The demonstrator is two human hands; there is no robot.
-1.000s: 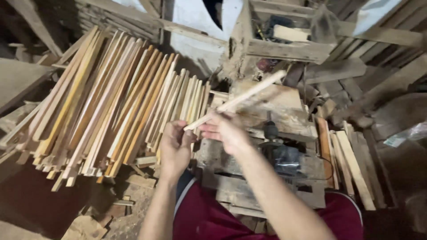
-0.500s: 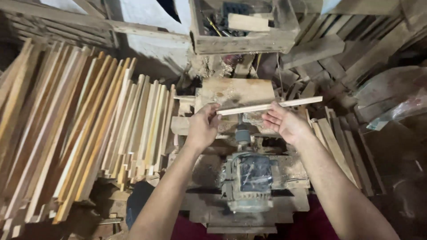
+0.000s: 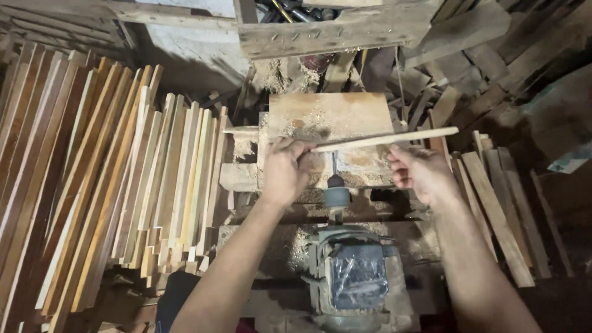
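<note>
Thin stick (image 3: 385, 139) of pale bare wood, smooth-planed and matt, pinched by the left hand (image 3: 285, 169) and resting on the right hand (image 3: 419, 174). Under it a flat wooden block (image 3: 330, 117), unfinished, dusted with coarse sawdust. At centre bottom an electric motor (image 3: 353, 277) of dull grey metal, grimy, its top wrapped in glossy crinkled clear plastic. Above the motor a bluish metal chuck (image 3: 337, 196), matt and worn. At left a stack of sawn wooden slats (image 3: 105, 185), raw, ranging from pale to orange-brown, ends rough-cut. At upper centre a rough grey wooden crate (image 3: 333, 34), weathered and nail-pocked. At right darker wooden offcuts (image 3: 493, 203), dusty and matt.
</note>
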